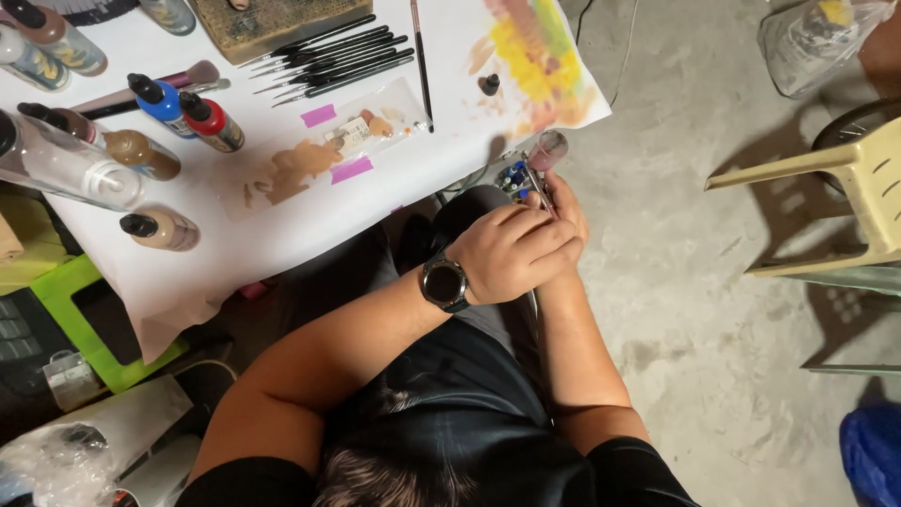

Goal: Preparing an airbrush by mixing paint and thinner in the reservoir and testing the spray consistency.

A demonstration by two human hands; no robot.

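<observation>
Held a small metal airbrush with a pinkish cup (547, 150) low over the lap, just past the table edge. Wrapped the left hand (514, 253) over the right hand (566, 202), fingers of both pressed together around the tool's body. Seemed mid-adjustment; called next for a steady grip. Left farther off, on the white paper-covered table (235, 253), the black-capped paint bottles (211, 122) and the thin black brushes (328, 56).

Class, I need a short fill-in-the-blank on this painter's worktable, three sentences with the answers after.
1. The left hand wears a dark ____ at the wrist.
2. The blue-bodied paint bottle lies beside one with a ____ body.
3. The row of black paintbrushes lies on the ____ paper covering the table.

Missing words: watch; red; white
</observation>
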